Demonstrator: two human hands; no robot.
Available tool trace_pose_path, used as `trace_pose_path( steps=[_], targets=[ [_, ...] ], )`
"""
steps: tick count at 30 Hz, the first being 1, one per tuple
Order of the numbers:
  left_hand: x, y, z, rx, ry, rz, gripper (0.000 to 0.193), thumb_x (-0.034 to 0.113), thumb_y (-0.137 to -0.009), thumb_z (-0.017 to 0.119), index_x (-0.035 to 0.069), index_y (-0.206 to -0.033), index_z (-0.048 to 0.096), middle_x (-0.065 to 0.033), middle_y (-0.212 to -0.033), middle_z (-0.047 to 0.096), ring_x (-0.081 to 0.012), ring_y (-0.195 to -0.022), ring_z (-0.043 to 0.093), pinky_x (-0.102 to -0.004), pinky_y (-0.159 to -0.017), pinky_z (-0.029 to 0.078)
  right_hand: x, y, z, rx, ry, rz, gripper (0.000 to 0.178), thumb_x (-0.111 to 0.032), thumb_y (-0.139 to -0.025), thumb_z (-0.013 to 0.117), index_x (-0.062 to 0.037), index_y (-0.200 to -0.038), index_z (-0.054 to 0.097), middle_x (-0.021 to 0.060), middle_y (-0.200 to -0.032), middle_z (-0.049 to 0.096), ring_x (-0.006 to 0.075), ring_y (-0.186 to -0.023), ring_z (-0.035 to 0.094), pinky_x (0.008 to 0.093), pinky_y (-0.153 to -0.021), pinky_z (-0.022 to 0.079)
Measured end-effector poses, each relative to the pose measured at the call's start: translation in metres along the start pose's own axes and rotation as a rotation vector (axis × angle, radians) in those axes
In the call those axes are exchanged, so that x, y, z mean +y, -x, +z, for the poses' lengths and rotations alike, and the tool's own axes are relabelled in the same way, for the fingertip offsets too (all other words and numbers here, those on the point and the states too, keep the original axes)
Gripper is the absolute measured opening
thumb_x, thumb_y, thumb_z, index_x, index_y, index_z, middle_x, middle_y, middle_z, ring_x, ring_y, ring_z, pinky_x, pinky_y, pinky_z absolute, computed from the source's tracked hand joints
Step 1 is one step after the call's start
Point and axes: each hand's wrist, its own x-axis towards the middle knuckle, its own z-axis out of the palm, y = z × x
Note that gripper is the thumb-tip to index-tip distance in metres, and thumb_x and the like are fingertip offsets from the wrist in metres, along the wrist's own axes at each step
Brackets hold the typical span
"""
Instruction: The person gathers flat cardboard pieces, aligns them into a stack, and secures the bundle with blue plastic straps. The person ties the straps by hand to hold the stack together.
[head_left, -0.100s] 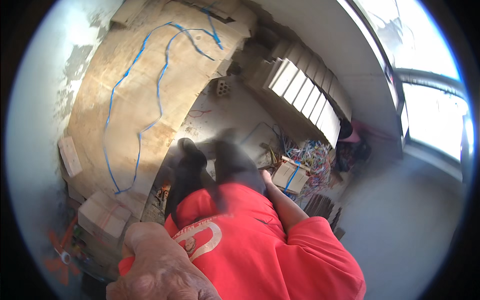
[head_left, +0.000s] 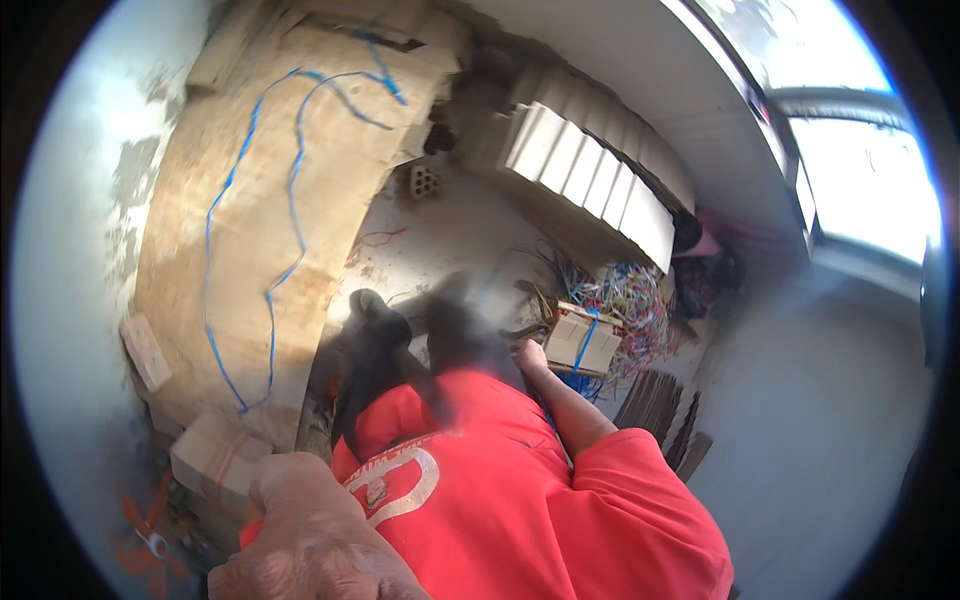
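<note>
Shows 2 bare hands, well apart. Lower left, close to camera: left hand (head_left: 315,540), large and a bit blurred, back of hand showing, fingers out of clear view; cannot tell how far open or if holding anything. Near center: right hand (head_left: 528,355), at end of extended forearm, looking partly curled next to dark bar (head_left: 527,332); too small to tell if gripping or only touching. Just right of right hand: tied bundle (head_left: 560,342), boxy, tan, blue strap (head_left: 586,344) around it. Behind bundle: tangle of colored strips (head_left: 640,300). Below bundle: dark slats (head_left: 648,402). Farther up: row of pale panels (head_left: 590,175), plus perforated block (head_left: 424,181) on floor (head_left: 440,225). Left side: big brown sheet (head_left: 250,290) with blue cord (head_left: 270,295) looped on top; carton (head_left: 205,455) by lower end, orange fan (head_left: 152,540) below. Wears red shirt (head_left: 500,490). Bright window (head_left: 865,185) upper right.
</note>
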Motion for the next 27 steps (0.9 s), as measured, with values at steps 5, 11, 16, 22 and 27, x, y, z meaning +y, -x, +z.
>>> trace_pose_path(
  steps=[5, 11, 16, 22, 27],
  targets=[
    [-0.099, -0.048, -0.003, -0.151, -0.175, -0.095, 0.016, 0.015, -0.089, 0.058, 0.007, -0.076, 0.062, -0.0109, -0.079, 0.066, -0.0208, -0.061, 0.055, -0.034, -0.062, 0.049, 0.041, 0.025, -0.027, 0.183, -0.044, -0.203, 0.022, -0.022, -0.077, 0.057, -0.0146, -0.088, 0.074, 0.0138, -0.093, 0.07, 0.0333, -0.087, 0.066, 0.041, -0.08, 0.053],
    [-0.198, -0.073, -0.017, -0.001, -0.174, -0.454, 0.018, 0.015, -0.087, 0.067, -0.002, -0.08, 0.068, -0.0144, -0.078, 0.069, -0.0226, -0.064, 0.062, -0.0323, -0.057, 0.052, 0.123, 0.041, 0.013, 0.135, -0.64, 0.046, 0.029, -0.027, -0.074, 0.069, -0.0084, -0.096, 0.073, 0.0137, -0.093, 0.071, 0.0295, -0.087, 0.069, 0.0364, -0.08, 0.053],
    [-0.278, -0.088, -0.002, -0.136, -0.243, -0.486, 0.024, 0.006, -0.091, 0.057, -0.011, -0.105, 0.064, -0.0201, -0.1, 0.069, -0.0286, -0.085, 0.067, -0.0345, -0.066, 0.055, 0.148, 0.054, 0.037, 0.135, -0.748, 0.165, 0.028, -0.022, -0.075, 0.069, -0.0055, -0.097, 0.073, 0.0128, -0.089, 0.071, 0.0242, -0.081, 0.068, 0.0325, -0.076, 0.052],
    [-0.338, -0.086, 0.01, -0.089, -0.177, -0.319, 0.032, 0.007, -0.093, 0.052, -0.012, -0.117, 0.059, -0.0229, -0.111, 0.065, -0.029, -0.086, 0.067, -0.0328, -0.07, 0.055, 0.119, 0.057, 0.025, 0.063, -1.381, 0.375, 0.021, -0.006, -0.082, 0.066, -0.0004, -0.102, 0.068, 0.0065, -0.073, 0.065, 0.0111, -0.054, 0.055, 0.0241, -0.046, 0.04],
    [-0.323, -0.1, 0.008, -0.048, 0.016, -0.435, 0.036, 0.007, -0.092, 0.053, -0.012, -0.122, 0.055, -0.0221, -0.108, 0.066, -0.027, -0.075, 0.066, -0.0328, -0.061, 0.054, 0.09, 0.06, 0.007, 0.146, -1.576, 0.412, 0.02, -0.002, -0.081, 0.065, 0.0018, -0.1, 0.067, 0.0079, -0.073, 0.065, 0.0152, -0.056, 0.061, 0.0262, -0.049, 0.048]
  ],
)
